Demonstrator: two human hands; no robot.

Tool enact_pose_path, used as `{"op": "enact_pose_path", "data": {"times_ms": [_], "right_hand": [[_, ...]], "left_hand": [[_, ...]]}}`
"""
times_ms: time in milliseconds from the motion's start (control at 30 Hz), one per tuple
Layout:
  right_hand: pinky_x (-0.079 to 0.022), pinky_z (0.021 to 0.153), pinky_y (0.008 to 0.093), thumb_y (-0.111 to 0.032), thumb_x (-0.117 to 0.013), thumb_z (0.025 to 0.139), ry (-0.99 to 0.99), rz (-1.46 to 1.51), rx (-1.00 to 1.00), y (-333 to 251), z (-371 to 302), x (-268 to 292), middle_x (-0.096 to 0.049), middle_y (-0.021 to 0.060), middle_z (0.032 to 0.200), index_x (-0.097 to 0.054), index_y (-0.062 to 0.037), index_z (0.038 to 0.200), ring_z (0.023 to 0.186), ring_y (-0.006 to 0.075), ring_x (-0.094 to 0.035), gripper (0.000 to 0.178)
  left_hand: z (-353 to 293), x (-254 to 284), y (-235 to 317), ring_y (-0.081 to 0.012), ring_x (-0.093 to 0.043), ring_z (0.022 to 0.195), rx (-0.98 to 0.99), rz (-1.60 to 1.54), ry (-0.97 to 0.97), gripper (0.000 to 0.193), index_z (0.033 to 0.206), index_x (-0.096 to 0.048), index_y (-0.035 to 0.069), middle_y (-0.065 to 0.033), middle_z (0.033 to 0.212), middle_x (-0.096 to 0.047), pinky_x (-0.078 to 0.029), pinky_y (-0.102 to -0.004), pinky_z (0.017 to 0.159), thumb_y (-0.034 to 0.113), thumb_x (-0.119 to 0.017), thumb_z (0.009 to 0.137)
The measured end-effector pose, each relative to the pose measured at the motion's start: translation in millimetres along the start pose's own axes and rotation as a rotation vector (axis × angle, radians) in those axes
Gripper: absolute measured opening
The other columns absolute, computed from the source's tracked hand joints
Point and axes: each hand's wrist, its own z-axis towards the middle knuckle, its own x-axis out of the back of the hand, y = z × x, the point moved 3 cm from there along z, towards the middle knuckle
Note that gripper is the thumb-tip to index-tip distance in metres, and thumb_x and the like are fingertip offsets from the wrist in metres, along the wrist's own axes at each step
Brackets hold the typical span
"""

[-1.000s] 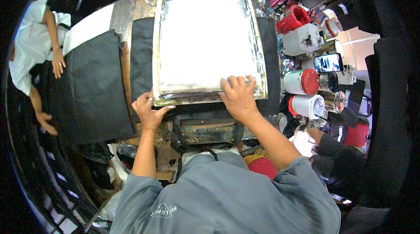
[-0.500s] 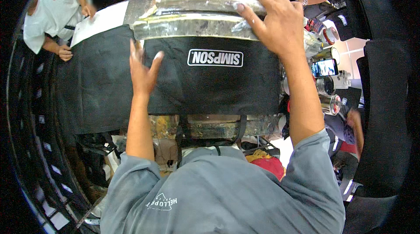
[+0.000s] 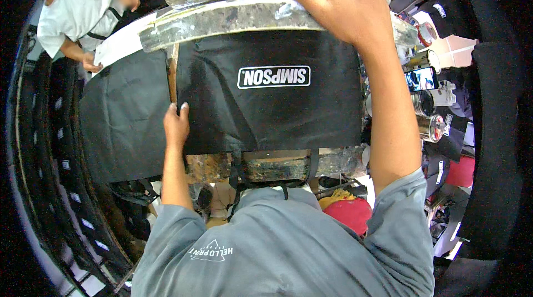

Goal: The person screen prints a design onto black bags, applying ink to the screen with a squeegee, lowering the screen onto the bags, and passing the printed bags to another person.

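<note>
A piece of black fabric [image 3: 222, 113] with a white printed label lies on the table in front of me, its ties hanging over the near edge. My left hand [image 3: 176, 127] is closed, thumb and finger pinching at that fabric's left edge. My right hand [image 3: 355, 11] grips the far bars of a stained, paint-smeared frame [image 3: 222, 22], thumb on top and its other fingers partly out of view. The frame is raised over the fabric's far edge. Left of a narrow strip of bare table [image 3: 173, 75] lies a second black cloth [image 3: 122, 125].
At the far left a person in a white shirt [image 3: 75, 13] stands by a white sheet [image 3: 125, 36]. Cans [image 3: 430, 127], a phone [image 3: 422, 78] and tape [image 3: 426, 33] crowd the right side. Black cloths hang along both sides. Near my right side is something red [image 3: 350, 213].
My left hand has come down toward me and closed at the fabric's edge from a spread position. The frame and my right hand sit higher in view, which itself has shifted.
</note>
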Motion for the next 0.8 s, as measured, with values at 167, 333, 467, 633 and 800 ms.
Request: {"op": "enact_pose_path", "data": {"times_ms": [167,333,467,633,800], "right_hand": [[-0.044,0.083,0.0449,-0.072,-0.046,0.096,-0.012,-0.003,0.009,12,21,1,-0.070,0.0207,0.084,-0.069,-0.0016,0.080,0.084,0.0344,-0.066,0.076],[-0.046,0.087,0.0457,-0.063,-0.055,0.096,0.151,-0.156,0.069,9,-14,-14,-0.072,0.0196,0.105,-0.072,-0.0007,0.109,0.101,0.0360,-0.067,0.066],[-0.044,0.084,0.0457,-0.056,-0.059,0.096,0.100,-0.105,0.085,-7,-16,-21,-0.071,0.0184,0.100,-0.072,0.0000,0.108,0.098,0.0353,-0.065,0.059],[-0.046,0.083,0.0469,-0.062,-0.055,0.097,0.167,-0.157,0.103,5,-18,-17,-0.073,0.0155,0.097,-0.072,-0.0034,0.098,0.098,0.0326,-0.068,0.061],[-0.049,0.086,0.0519,-0.072,-0.046,0.096,0.049,-0.131,0.043,19,16,-9,-0.073,0.0224,0.099,-0.072,-0.0026,0.096,0.097,0.0411,-0.069,0.074]], "left_hand": [[51,154,56,-0.0226,-0.068,0.100,0.049,-0.181,-0.098,0.054,0.121,-0.062,-0.016,-0.0184,0.111,-0.073,-0.052,-0.0349,0.092,0.032,-0.070,0.098],[92,282,-41,-0.0211,-0.069,0.104,0.204,-0.118,-0.195,0.050,0.127,-0.062,-0.012,-0.0147,0.116,-0.073,-0.052,-0.0323,0.093,0.030,-0.068,0.100],[129,383,-205,-0.0349,-0.066,0.118,0.257,0.590,-0.043,0.056,0.130,-0.064,0.002,-0.0235,0.125,-0.069,-0.048,-0.0412,0.104,0.044,-0.072,0.094],[114,277,-77,-0.0330,-0.070,0.103,-0.064,0.268,0.523,0.053,0.129,-0.062,0.005,-0.0209,0.115,-0.070,-0.055,-0.0444,0.086,0.048,-0.067,0.098],[10,47,84,-0.0229,-0.071,0.099,0.154,-1.168,-0.418,0.054,0.123,-0.071,0.002,-0.0123,0.109,-0.075,-0.057,-0.0412,0.091,0.048,-0.047,0.109]]}}
